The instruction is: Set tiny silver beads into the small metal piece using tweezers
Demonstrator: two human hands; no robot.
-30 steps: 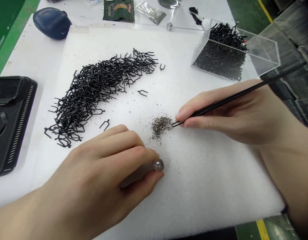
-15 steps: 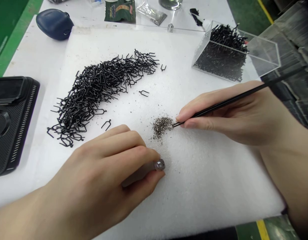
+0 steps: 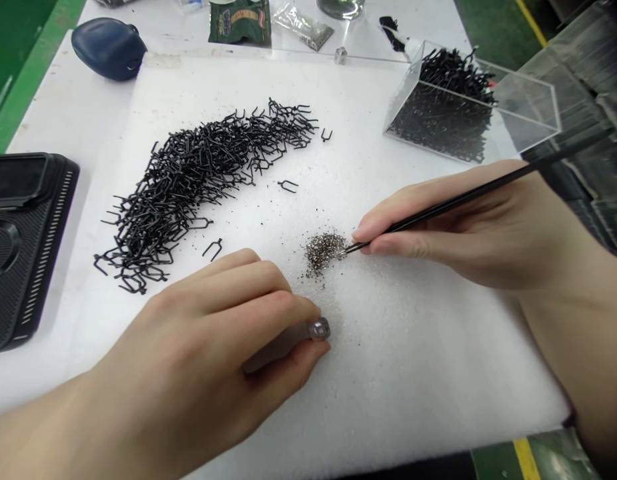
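Observation:
My right hand (image 3: 453, 223) is closed on slim black tweezers (image 3: 438, 208), pen-like, their tips at the right edge of a small heap of tiny shiny metal pieces (image 3: 322, 255). Below that heap, my left hand (image 3: 223, 347) pinches a greyish rod-like piece with a shiny metal end (image 3: 319, 329) between thumb and forefinger; most of it is hidden by the fingers. Beyond my left hand lies a long curved pile of small black Y-shaped forks (image 3: 198, 160). A few single forks lie apart from it. Everything rests on a white foam sheet (image 3: 413, 387).
At the back right stands a clear box (image 3: 531, 120) partly filled with black pieces. A dark blue rubber blower (image 3: 108, 48) is at the back left, a black ribbed case (image 3: 33, 247) at the left edge. Green packet (image 3: 241, 23), clear bag (image 3: 303, 27) and metal cube (image 3: 341, 56) lie behind.
Almost nothing differs. Both hands keep their places and grips, and the tweezer tips stay at the heap's edge; the view has shifted very slightly.

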